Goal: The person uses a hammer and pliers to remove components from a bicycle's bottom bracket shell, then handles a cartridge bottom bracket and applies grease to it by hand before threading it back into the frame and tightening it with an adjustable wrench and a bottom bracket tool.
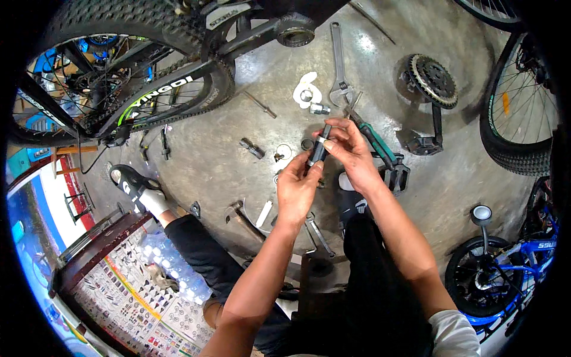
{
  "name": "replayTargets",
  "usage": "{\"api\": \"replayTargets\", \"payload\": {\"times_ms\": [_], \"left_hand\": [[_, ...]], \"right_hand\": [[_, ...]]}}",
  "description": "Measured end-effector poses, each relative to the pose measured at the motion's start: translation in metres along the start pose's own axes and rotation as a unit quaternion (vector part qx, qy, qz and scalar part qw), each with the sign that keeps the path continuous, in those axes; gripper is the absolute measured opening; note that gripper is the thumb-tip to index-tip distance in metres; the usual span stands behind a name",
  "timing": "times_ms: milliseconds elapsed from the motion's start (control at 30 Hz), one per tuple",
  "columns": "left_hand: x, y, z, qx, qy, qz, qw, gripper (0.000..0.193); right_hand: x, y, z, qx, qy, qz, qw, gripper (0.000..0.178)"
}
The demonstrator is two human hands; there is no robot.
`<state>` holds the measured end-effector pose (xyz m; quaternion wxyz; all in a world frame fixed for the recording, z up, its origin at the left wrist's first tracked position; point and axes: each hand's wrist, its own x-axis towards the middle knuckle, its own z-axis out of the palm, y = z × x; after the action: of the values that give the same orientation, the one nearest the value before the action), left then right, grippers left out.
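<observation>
Above the floor in front of me, both hands hold a dark metal rod-like part with a silver band, apparently a bottom bracket axle [321, 144]. My left hand [297, 187] pinches its lower end between thumb and fingers. My right hand [355, 156] has thumb and fingers closed on its upper part. Just beyond the fingers lies a short silver threaded fitting [320, 109]. A dark ring [307, 144] rests beside the axle. Close to my right hand is a green-handled tool [376, 143], partly covering a black pedal [397, 177].
A bicycle frame with an open bottom bracket shell [296, 37] hangs over the far left. An adjustable wrench [338, 65] and a crank with chainring [433, 81] lie beyond my hands. A hammer [248, 221] and spanner [320, 235] lie nearer. A blue bicycle [523, 268] stands right.
</observation>
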<state>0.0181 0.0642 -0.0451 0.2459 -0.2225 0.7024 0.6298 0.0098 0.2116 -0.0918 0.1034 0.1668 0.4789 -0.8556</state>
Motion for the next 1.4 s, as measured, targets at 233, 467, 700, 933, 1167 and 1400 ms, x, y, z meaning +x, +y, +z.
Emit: {"api": "replayTargets", "payload": {"times_ms": [233,467,700,933,1167,1400], "left_hand": [[-0.011,0.036,-0.013,-0.083,-0.047,-0.077,0.992,0.035],[-0.013,0.066,0.003,-0.089,-0.036,-0.077,0.992,0.035],[0.009,0.090,0.037,-0.066,-0.055,-0.077,0.993,0.033],[0.022,0.088,0.043,-0.052,-0.096,-0.082,0.991,0.032],[0.026,0.077,0.036,-0.033,-0.066,-0.067,0.995,0.034],[0.027,0.076,0.028,-0.019,-0.088,-0.089,0.992,0.039]], "right_hand": [[0.001,-0.018,0.007,0.064,-0.042,0.018,0.997,0.046],[0.010,-0.047,0.000,0.053,-0.059,0.038,0.996,0.046],[0.024,-0.075,-0.009,0.033,0.009,0.030,0.999,0.045],[0.026,-0.066,-0.025,0.049,0.032,0.035,0.998,0.053],[0.027,-0.051,-0.018,0.075,0.020,0.025,0.997,0.057],[0.024,-0.043,-0.020,0.107,0.001,0.034,0.994,0.063]]}}
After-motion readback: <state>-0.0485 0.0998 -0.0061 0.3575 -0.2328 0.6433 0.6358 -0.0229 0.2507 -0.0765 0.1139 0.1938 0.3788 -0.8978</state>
